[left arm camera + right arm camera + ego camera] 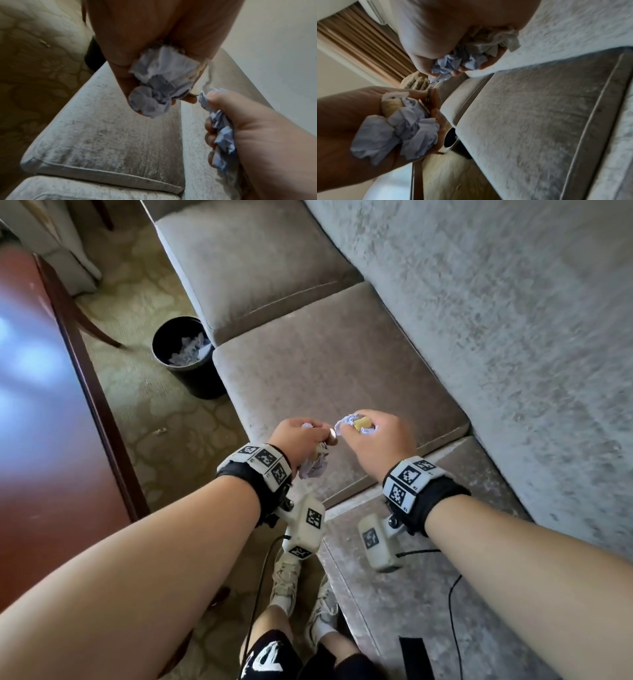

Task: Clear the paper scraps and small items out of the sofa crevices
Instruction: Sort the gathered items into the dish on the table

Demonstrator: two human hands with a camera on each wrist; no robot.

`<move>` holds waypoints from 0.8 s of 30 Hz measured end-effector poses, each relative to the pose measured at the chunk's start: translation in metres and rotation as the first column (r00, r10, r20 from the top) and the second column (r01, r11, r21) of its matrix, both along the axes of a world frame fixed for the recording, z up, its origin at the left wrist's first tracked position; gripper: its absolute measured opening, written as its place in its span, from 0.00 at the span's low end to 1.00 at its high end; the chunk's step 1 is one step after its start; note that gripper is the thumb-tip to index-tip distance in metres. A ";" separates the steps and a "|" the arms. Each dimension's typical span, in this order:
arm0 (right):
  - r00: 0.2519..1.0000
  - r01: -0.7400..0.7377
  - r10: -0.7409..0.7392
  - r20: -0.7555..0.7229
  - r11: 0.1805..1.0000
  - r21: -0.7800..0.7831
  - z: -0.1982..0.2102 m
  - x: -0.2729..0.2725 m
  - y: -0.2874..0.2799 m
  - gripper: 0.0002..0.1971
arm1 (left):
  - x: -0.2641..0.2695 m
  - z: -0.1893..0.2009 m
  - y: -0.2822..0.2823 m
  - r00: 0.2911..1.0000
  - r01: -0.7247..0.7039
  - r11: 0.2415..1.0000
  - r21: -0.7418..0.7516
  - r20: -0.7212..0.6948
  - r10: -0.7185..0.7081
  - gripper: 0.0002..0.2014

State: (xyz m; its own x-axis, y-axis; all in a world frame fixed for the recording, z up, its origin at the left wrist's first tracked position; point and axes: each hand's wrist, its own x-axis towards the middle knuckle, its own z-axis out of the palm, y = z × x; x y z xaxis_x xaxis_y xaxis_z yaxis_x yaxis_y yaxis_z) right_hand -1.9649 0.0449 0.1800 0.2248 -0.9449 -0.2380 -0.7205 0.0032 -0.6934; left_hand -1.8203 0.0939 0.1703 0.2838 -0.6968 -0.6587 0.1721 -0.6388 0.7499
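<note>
Two hands over middle of 3 sofa cushions (pixel 329 364). Left grip (pixel 301 441) clenched round crumpled paper scraps (pixel 157 81) w/ a coin (pixel 332 434). Right grip (pixel 376 436) clenched round more paper (pixel 452 63) plus tan bit (pixel 363 423). One black bin (pixel 185 354) on carpet, scraps inside.
</note>
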 end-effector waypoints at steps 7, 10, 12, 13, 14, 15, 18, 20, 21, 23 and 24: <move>0.979 -0.203 0.201 0.026 0.978 0.058 -0.003 0.073 0.032 0.10 | 0.058 0.004 0.070 0.979 -0.204 0.979 0.004 0.016 0.204 0.10; 0.946 -0.325 0.323 0.036 0.943 0.078 -0.001 0.125 0.057 0.12 | 0.093 0.008 0.111 0.947 -0.314 0.950 -0.007 0.066 0.313 0.10; 0.911 -0.413 0.411 0.036 0.906 0.092 0.001 0.162 0.077 0.12 | 0.121 0.008 0.143 0.917 -0.387 0.922 0.000 0.106 0.385 0.11; 0.891 -0.454 0.452 0.041 0.886 0.095 0.002 0.181 0.089 0.12 | 0.136 0.009 0.160 0.902 -0.417 0.909 0.007 0.122 0.413 0.11; 0.871 -0.490 0.488 0.048 0.866 0.097 0.004 0.200 0.101 0.12 | 0.151 0.009 0.178 0.886 -0.449 0.893 0.010 0.133 0.444 0.11; 0.852 -0.523 0.521 0.054 0.846 0.103 0.003 0.218 0.115 0.11 | 0.166 0.007 0.198 0.867 -0.485 0.874 0.015 0.139 0.479 0.12; 0.791 -0.611 0.609 0.064 0.779 0.137 -0.001 0.266 0.159 0.09 | 0.205 0.005 0.258 0.796 -0.597 0.801 0.029 0.139 0.589 0.13; 0.746 -0.665 0.662 0.075 0.731 0.154 -0.010 0.295 0.189 0.07 | 0.226 0.001 0.295 0.745 -0.660 0.750 0.044 0.163 0.647 0.11; 0.728 -0.683 0.680 0.083 0.710 0.170 -0.016 0.309 0.205 0.06 | 0.236 -0.003 0.315 0.715 -0.693 0.719 0.057 0.183 0.675 0.09; 0.690 -0.719 0.718 0.093 0.664 0.204 -0.028 0.332 0.236 0.05 | 0.250 -0.015 0.353 0.654 -0.754 0.651 0.091 0.210 0.727 0.05; 0.667 -0.738 0.739 0.094 0.639 0.215 -0.035 0.343 0.250 0.05 | 0.256 -0.021 0.369 0.629 -0.776 0.621 0.113 0.213 0.747 0.06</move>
State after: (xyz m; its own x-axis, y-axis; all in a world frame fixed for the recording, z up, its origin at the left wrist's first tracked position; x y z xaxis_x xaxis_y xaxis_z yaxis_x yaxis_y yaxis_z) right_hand -1.6217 0.2949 0.1446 0.8243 -0.3875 -0.4128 -0.5512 -0.3827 -0.7414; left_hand -1.5646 0.4633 0.1492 0.7506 -0.0653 -0.6575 0.5679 -0.4450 0.6924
